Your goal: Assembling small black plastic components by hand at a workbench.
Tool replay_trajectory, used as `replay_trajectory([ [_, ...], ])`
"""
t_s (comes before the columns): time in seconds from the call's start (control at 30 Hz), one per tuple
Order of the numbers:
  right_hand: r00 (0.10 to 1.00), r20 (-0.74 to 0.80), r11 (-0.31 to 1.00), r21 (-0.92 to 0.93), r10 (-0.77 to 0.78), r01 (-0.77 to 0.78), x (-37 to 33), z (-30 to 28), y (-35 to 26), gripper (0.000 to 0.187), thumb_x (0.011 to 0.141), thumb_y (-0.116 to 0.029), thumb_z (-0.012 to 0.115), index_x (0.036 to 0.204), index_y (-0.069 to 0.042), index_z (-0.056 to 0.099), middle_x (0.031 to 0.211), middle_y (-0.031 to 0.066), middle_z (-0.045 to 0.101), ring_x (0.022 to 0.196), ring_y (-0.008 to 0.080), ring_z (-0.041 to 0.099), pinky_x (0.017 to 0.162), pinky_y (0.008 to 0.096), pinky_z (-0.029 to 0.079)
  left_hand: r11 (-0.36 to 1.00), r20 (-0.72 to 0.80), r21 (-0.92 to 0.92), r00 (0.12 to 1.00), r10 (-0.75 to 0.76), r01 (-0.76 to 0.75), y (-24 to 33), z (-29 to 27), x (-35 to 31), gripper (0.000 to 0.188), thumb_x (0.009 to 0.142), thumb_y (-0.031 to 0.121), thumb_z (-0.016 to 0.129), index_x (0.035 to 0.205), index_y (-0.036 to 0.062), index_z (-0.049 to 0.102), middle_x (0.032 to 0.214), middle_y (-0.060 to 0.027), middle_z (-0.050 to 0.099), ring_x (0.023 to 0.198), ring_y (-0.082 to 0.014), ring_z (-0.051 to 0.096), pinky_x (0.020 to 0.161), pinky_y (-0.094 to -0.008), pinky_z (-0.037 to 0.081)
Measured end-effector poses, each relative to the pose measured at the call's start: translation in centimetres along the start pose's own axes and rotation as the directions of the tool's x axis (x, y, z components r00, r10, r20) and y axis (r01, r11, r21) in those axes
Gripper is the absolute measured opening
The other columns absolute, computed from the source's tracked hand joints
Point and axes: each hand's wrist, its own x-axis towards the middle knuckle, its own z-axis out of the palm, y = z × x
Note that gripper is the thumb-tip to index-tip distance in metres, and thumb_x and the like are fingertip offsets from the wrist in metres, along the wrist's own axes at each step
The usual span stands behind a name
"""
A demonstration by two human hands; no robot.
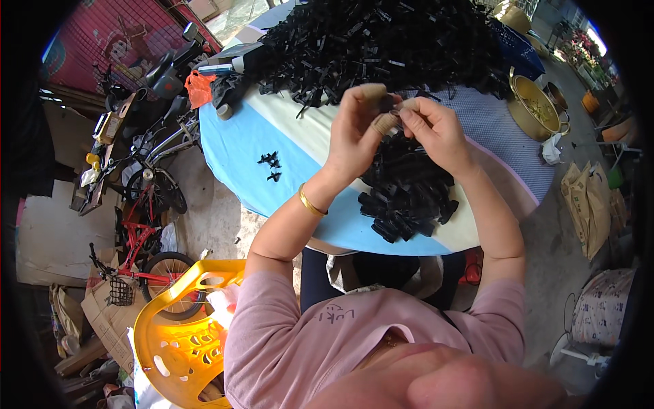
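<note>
My left hand and my right hand meet above the table, fingertips nearly together. Between them they pinch a small dark piece, largely covered by the fingers, so its exact kind cannot be made out. Tan coverings wrap the left thumb and a left finger. Right below the hands lies a small pile of black plastic pieces. Beyond them rises a large heap of similar black pieces. A few tiny black parts sit apart on the blue stripe of the tablecloth, left of my forearm.
At the table's right edge stands a gold-coloured pot, beside a dark blue crate. An orange bag and a small round container are on the left. A yellow plastic chair and a red bicycle stand to my left.
</note>
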Motion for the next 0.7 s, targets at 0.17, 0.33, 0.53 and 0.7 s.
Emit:
replay_trajectory([
  [0.17, 0.953, -0.097, 0.914, -0.326, -0.286, 0.241, 0.0, -0.3, -0.4, 0.015, 0.078, -0.005, 0.066, 0.089, -0.001, 0.059, 0.075, -0.0009, 0.056, 0.06, 0.0027, 0.047, 0.054, 0.0148, 0.038, 0.837, 0.042, -0.471, 0.954, -0.296, 0.28, 0.9, -1.4, 1.1, 0.032, 0.088, 0.011, 0.049, 0.118, 0.0041, 0.041, 0.111, -0.0125, 0.051, 0.104, -0.0235, 0.052, 0.087, -0.0375, 0.046],
  [0.33, 0.963, -0.111, 0.956, -0.192, -0.247, 0.223, -0.3, -0.2, 0.0, 0.015, 0.077, -0.003, 0.065, 0.09, 0.001, 0.059, 0.082, 0.0026, 0.06, 0.07, 0.0049, 0.055, 0.063, 0.0161, 0.045, 0.674, 0.134, -0.63, 0.909, -0.396, 0.386, 0.2, -1.8, 0.9, 0.035, 0.089, 0.012, 0.048, 0.123, 0.0044, 0.041, 0.106, -0.0083, 0.052, 0.097, -0.018, 0.054, 0.085, -0.0362, 0.048],
  [0.53, 0.973, -0.14, 0.981, 0.036, -0.185, 0.192, -0.5, 0.0, -0.5, 0.01, 0.078, -0.003, 0.064, 0.087, 0.001, 0.059, 0.084, 0.0021, 0.061, 0.075, 0.006, 0.056, 0.066, 0.0174, 0.046, 0.7, 0.189, -0.557, 0.889, -0.417, 0.447, 0.3, -1.0, 0.5, 0.038, 0.088, 0.012, 0.05, 0.124, 0.005, 0.041, 0.104, -0.0051, 0.052, 0.093, -0.0139, 0.054, 0.083, -0.0335, 0.049],
  [0.7, 0.987, -0.152, 0.996, -0.072, -0.053, 0.043, -0.5, -0.3, -0.6, 0.012, 0.078, -0.002, 0.064, 0.088, -0.001, 0.059, 0.082, 0.0008, 0.06, 0.072, 0.0042, 0.054, 0.066, 0.0173, 0.045, 0.901, 0.13, -0.173, 0.916, -0.38, 0.398, 0.9, -0.2, 0.3, 0.039, 0.086, 0.006, 0.052, 0.124, 0.0015, 0.042, 0.111, -0.0064, 0.053, 0.097, -0.0116, 0.053, 0.081, -0.0264, 0.047],
])
